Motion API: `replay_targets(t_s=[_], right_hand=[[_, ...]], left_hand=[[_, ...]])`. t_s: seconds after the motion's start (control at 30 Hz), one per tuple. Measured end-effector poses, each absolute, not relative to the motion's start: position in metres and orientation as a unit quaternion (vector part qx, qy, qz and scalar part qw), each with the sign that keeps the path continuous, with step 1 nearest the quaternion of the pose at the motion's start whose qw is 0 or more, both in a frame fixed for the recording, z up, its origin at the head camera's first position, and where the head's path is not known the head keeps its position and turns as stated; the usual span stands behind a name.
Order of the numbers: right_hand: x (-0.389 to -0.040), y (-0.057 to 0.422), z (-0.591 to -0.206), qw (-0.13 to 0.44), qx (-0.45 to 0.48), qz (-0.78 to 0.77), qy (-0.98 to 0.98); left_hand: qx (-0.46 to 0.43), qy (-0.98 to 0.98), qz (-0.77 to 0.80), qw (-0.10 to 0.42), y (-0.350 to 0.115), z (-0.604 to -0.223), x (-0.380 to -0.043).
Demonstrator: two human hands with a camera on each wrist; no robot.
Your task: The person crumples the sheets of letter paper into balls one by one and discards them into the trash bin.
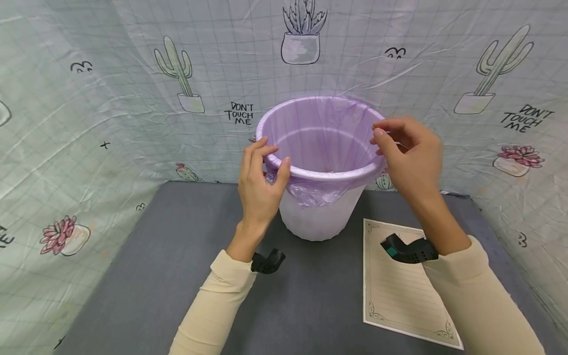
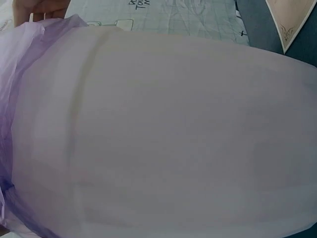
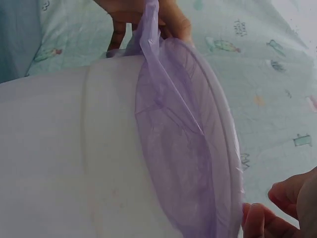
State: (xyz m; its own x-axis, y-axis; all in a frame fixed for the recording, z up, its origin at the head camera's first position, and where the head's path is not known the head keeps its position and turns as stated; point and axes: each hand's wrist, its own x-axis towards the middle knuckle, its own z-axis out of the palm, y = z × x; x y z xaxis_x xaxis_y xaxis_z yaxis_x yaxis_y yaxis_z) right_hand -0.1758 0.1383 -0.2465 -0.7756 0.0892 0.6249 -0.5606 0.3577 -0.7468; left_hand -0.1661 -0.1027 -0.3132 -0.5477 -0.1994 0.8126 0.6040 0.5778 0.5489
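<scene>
A white trash bin (image 1: 316, 219) stands on the dark table, its mouth lined with a thin purple trash bag (image 1: 317, 193) folded down over the rim. At the rim's near left side my left hand (image 1: 262, 185) holds the bag's folded edge, thumb in front and fingers reaching over the rim. The right wrist view shows a strand of the bag (image 3: 150, 39) drawn up at that hand. My right hand (image 1: 412, 153) is at the right side of the rim with bent fingers; its fingertips touch the lined rim (image 3: 233, 163), thumb and fingers slightly apart.
A cream sheet of lined paper (image 1: 399, 291) with an ornamental border lies on the table (image 1: 310, 305), right of the bin and partly under the right forearm. A cactus-print curtain (image 1: 133, 98) hangs close behind the bin and along both sides.
</scene>
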Motion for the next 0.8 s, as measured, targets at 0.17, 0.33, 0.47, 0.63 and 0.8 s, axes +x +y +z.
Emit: replay_targets(t_s=[0.17,0.33,0.47,0.63,0.8], right_hand=[[-0.156,0.157,-0.259,0.311,0.157,0.542,-0.765],[-0.14,0.173,-0.272,0.332,0.164,0.527,-0.765],[-0.126,0.184,-0.289,0.342,0.173,0.509,-0.771],[-0.109,0.199,-0.312,0.328,0.146,0.501,-0.787],[-0.092,0.214,-0.336,0.304,0.098,0.497,-0.807]], left_hand=[[-0.125,-0.763,-0.441,0.455,-0.101,-0.315,-0.166],[-0.13,-0.763,-0.445,0.451,-0.101,-0.312,-0.165],[-0.129,-0.759,-0.466,0.435,-0.102,-0.311,-0.161],[-0.122,-0.732,-0.499,0.447,-0.098,-0.314,-0.147],[-0.127,-0.688,-0.527,0.483,-0.085,-0.33,-0.128]])
